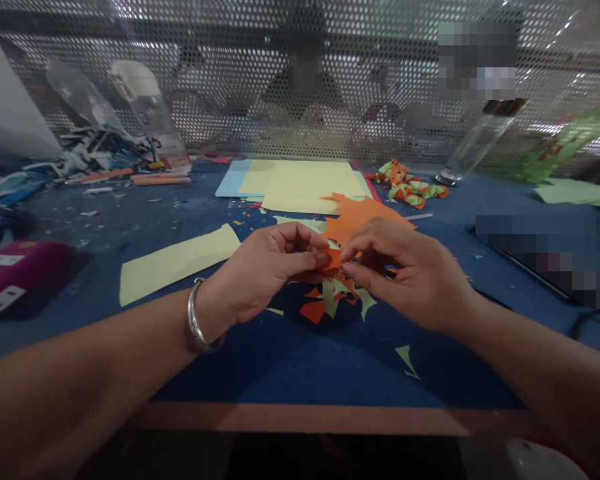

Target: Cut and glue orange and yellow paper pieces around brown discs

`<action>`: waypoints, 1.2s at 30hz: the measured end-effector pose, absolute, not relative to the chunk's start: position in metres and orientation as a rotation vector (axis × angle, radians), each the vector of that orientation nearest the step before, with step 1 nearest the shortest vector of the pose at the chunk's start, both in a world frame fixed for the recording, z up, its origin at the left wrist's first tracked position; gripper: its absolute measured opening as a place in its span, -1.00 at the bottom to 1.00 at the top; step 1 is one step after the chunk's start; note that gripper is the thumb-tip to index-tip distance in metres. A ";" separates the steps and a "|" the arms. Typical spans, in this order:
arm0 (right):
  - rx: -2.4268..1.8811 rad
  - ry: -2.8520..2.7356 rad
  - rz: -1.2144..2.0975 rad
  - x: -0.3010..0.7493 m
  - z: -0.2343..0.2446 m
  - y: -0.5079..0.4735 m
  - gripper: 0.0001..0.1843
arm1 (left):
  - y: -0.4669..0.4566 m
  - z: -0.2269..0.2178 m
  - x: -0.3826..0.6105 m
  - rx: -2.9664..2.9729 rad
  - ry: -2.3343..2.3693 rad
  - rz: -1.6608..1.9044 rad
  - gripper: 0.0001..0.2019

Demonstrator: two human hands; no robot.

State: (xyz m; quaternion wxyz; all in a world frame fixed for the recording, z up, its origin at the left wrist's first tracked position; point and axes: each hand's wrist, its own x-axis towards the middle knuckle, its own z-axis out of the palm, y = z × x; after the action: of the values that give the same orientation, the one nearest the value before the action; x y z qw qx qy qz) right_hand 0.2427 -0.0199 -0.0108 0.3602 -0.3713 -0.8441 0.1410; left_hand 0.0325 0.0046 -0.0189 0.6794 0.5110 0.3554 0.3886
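Between my two hands is a small piece of orange paper point(331, 260). My left hand point(275, 263), with a silver bangle point(195, 317) at the wrist, pinches its left side between thumb and fingers. From the other side, my right hand point(405, 270) closes thumb and forefinger on its right edge. Beneath them lie orange and pale green paper scraps point(330, 297) on the blue tabletop. A larger orange sheet with jagged cut edges point(363, 217) lies just beyond my right hand. To the left is a pale yellow paper strip point(180, 263).
Stacked paper sheets point(300, 180) lie toward the back, beside a pile of orange-green paper pieces point(410, 183). Bottles point(153, 110) stand against the perforated metal screen point(250, 73). A purple box-like object point(20, 277) sits left; a dark flat device point(545, 260) lies right.
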 end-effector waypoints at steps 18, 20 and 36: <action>-1.167 -1.953 0.686 0.233 -0.007 -0.027 -0.92 | -0.005 -0.017 0.033 1.550 0.770 0.908 -0.70; -1.146 -1.951 0.691 0.233 -0.008 -0.027 -0.92 | -0.005 -0.016 0.033 1.579 0.788 0.931 -0.70; -1.102 -1.943 0.730 0.233 -0.010 -0.028 -0.91 | -0.006 -0.013 0.031 1.617 0.876 0.911 -0.66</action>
State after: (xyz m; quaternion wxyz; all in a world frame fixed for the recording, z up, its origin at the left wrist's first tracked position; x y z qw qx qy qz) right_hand 0.2332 -0.0281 -0.0098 0.3856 -0.4327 -0.7628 0.2868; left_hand 0.0312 -0.0061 -0.0127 0.5183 0.6738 0.3651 0.3796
